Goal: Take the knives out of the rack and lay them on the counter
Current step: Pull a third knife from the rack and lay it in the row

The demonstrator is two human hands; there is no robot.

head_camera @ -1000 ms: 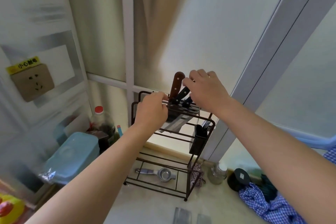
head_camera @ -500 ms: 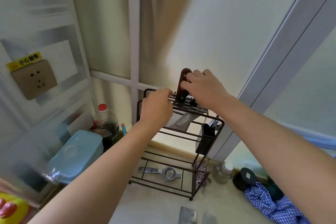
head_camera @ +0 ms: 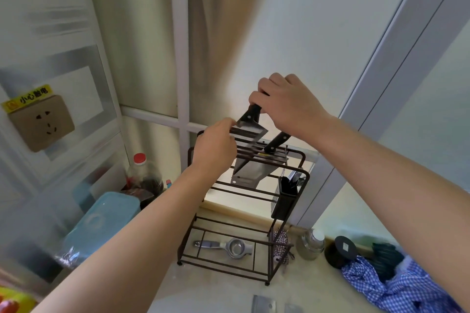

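A dark wire rack (head_camera: 302,157) stands on the pale counter (head_camera: 216,292) against the wall. My right hand (head_camera: 287,107) is shut on the dark handle of a wide-bladed knife (head_camera: 250,131), whose blade stands partly raised above the rack's top slots. My left hand (head_camera: 213,150) grips the rack's top rail just left of that blade. A second black-handled knife (head_camera: 277,141) leans in the slots under my right wrist. A broad steel blade (head_camera: 248,173) hangs below the top rails. I cannot tell whether it belongs to the raised knife.
A metal squeezer (head_camera: 229,246) lies on the rack's bottom shelf and a black utensil cup (head_camera: 284,198) hangs on its right side. Left are a blue lidded box (head_camera: 101,218) and a red-capped bottle (head_camera: 140,160). Right are a jar (head_camera: 310,244), a black lid (head_camera: 340,249), checked cloth (head_camera: 381,284). Two flat metal pieces (head_camera: 263,305) lie at the bottom edge.
My right hand has risen, drawing the knife upward so that its blade now shows above the rack. My left hand stays on the top rail.
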